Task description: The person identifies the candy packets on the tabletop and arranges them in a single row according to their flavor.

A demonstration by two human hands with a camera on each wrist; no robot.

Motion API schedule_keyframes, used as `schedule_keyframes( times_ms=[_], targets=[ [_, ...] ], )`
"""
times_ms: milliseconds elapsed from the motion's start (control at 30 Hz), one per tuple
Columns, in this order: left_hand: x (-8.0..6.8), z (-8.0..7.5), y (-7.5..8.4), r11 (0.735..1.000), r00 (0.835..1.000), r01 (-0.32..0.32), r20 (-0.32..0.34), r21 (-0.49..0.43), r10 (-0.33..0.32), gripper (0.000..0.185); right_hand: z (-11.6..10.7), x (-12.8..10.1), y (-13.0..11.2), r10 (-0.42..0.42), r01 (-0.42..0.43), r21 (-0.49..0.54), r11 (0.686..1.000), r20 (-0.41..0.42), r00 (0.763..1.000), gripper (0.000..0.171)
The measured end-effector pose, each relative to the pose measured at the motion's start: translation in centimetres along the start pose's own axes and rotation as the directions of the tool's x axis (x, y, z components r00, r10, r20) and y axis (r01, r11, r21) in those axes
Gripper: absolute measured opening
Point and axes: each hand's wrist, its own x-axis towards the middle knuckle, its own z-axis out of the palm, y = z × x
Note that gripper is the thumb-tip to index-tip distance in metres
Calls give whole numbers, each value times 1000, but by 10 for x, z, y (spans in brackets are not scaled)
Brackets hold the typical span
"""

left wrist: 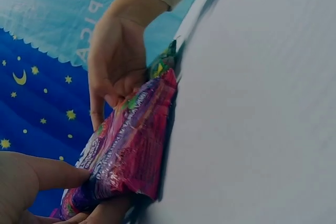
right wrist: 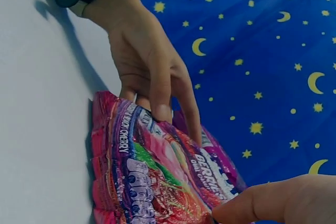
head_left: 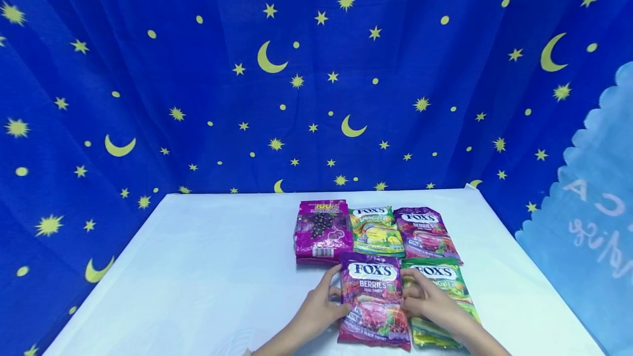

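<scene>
A purple-red Fox's Berries candy bag [head_left: 373, 304] is held between both hands at the front of the table. My left hand [head_left: 316, 306] grips its left edge, thumb on the front face. On the opposite edge, my right hand [head_left: 435, 304] pinches it with thumb and curled fingers. The left wrist view shows the bag [left wrist: 134, 150] with fingers of my left hand [left wrist: 31, 182] on its face and underside. Just right of it lies a green Fox's Spring Tea bag [head_left: 465, 284], partly covered by my right hand and forearm.
Behind, in a row, are a magenta bag with dark grapes pictured [head_left: 323, 229], a yellow-green Spring Tea bag [head_left: 378, 232] and another Berries bag [head_left: 427, 235]. All lie on the white table [head_left: 222, 268]. A blue star-patterned cloth [head_left: 316, 98] surrounds its back and sides.
</scene>
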Motion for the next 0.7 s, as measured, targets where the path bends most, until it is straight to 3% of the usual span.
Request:
schedule_keyframes(
  times_ms=[267, 433, 700],
  targets=[
    [-2, -1, 4, 1000, 1000, -3, 12, -17, 3, 85, 2, -3, -2, 54, -54, -1, 999, -23, 998, 75],
    [-4, -3, 6, 1000, 1000, -12, 10, -21, 12, 84, 5, -2, -3, 42, -41, 75, 996, -13, 999, 74],
    [-12, -7, 7, 999, 1000, -17, 22, -39, 18, 83, 11, -4, -6, 21, -19, 110, 994, -15, 1000, 74]
  ],
)
